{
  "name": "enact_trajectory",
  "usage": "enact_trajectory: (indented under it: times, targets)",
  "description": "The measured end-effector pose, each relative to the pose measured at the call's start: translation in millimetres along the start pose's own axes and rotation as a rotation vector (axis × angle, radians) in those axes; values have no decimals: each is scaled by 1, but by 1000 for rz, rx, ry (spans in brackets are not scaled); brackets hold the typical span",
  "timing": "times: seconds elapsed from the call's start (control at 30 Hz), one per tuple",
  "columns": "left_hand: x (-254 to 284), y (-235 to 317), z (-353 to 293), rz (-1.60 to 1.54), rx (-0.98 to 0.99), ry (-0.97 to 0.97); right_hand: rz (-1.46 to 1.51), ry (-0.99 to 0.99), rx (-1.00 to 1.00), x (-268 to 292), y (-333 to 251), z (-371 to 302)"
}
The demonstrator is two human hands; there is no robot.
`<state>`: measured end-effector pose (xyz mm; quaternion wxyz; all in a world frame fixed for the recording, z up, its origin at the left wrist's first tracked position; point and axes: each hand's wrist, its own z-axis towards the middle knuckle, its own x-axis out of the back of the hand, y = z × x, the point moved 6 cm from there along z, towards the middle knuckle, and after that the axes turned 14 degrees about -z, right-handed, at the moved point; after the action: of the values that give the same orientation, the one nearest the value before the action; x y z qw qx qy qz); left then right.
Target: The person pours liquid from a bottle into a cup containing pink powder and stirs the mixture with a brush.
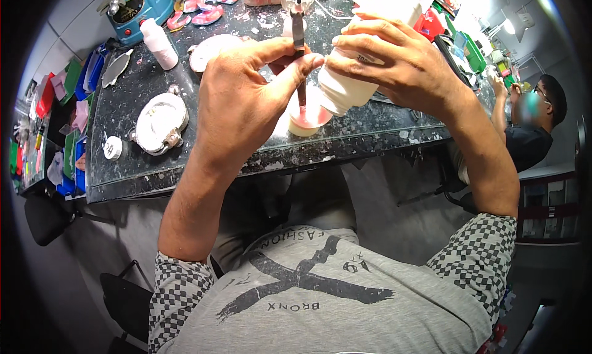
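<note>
My left hand [237, 98] pinches a slim dark spatula [298, 32] upright between thumb and fingers. Its lower end stands in a small round cup [303, 131] with pink material inside, near the front edge of the bench. In my right hand [404, 64] is a white plastic bottle [346, 92], gripped from above and tipped so its mouth points down at the cup's right rim. Whether anything flows from the bottle I cannot make out. Behind my left hand lies a round flask half with pink material [213, 50], partly covered by the fingers.
On the dark, splattered bench [203, 156] sit a round metal flask with white plaster [161, 123], a small white jar [115, 148] and a pinkish bottle [158, 44]. A blue machine [139, 13] and pink-red moulded pieces [207, 15] stand behind. Another person [524, 129] works at right.
</note>
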<state>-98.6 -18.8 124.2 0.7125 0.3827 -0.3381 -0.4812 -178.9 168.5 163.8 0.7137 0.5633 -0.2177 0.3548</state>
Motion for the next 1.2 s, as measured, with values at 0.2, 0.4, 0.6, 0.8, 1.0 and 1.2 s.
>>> enact_trajectory:
  times: [0.2, 0.4, 0.6, 0.8, 1.0, 1.2]
  targets:
    - [-2, 9, -1, 58, 44, -16, 291, -31, -172, -9, 15, -8]
    - [-5, 16, -10, 162, -62, -9, 703, 28, -376, -48, 34, -34]
    - [-12, 21, -1, 202, 9, -80, 1293, 276, -920, -103, 87, -37]
    - [-14, 12, 8, 45, 118, -171, 1268, 445, -1023, -174, 106, -33]
    - [-5, 7, 6, 105, -31, -164, 474, 25, -1287, -163, 104, -59]
    - [-6, 12, 6, 181, -165, -113, 1205, -231, -771, -46, -7, -7]
